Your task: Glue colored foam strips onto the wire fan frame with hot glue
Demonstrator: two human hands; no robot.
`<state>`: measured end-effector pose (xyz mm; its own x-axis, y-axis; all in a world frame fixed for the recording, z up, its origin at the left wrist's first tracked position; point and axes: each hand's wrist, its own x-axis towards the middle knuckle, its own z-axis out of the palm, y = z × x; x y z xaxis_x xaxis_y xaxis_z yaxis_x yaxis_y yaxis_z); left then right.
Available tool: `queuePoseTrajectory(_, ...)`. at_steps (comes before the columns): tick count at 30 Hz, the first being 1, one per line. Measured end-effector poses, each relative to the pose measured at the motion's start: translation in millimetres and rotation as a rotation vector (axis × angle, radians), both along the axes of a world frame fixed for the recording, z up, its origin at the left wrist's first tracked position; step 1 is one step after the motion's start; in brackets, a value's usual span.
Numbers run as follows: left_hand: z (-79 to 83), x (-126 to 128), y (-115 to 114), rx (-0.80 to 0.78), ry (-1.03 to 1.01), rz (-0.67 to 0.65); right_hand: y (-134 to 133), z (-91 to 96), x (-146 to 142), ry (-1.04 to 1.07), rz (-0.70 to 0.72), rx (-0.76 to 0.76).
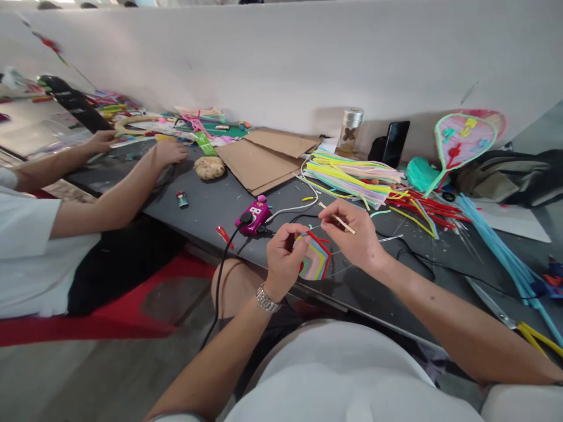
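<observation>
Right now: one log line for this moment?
left hand holds striped woven piece | right hand pinches thin stick | pink device beside, on table

A dark grey surface [206,214] is seen, running from the far left to the near right. Cardboard sheets [264,155] are laid near its middle, with a beige lump [210,167] just beside them and a small lighter [182,199] nearer the front edge. A pink device [253,217] is set by that edge, and a black cable [224,252] is hung from it. A pile of pastel sticks [352,176] is spread further right, followed by red sticks [422,208] and long blue sticks [505,258]. Yellow-handled scissors [523,328] are laid at the far right.
</observation>
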<state>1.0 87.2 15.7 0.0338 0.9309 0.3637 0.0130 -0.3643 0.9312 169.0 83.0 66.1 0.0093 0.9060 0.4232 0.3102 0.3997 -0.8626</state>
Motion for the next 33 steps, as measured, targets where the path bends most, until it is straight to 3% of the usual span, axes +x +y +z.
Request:
queuePoseTrajectory(8, -2.4, -1, -1, -0.032, -0.035, 0.006, -1, -1.1, 1, -0.059, -0.001, 0.011)
queuePoseTrajectory(16, 13.8, 0, 0, -0.026, -0.043, 0.04, -4, 3.1, 0, -0.096, -0.015, 0.038)
queuePoseTrajectory(24, 7.1, 7, 0, 0.002, -0.059, 0.089, -4, 3.9, -3, -0.076, -0.006, 0.03)
queuePoseTrajectory(27, 14.3, 4, 0, 0.113, -0.023, 0.092, -7, 12.9, 0, -0.128, -0.019, 0.111)
queuePoseTrajectory(30, 24.5, -6, -6, 0.347, 0.108, 0.127, -22, 24.5, 6, -0.236, 0.005, 0.357)
queuePoseTrajectory(33, 19.0, -23, -19, 0.619, 0.311, 0.134, -46, 16.5, 14, -0.362, 0.076, 0.568)
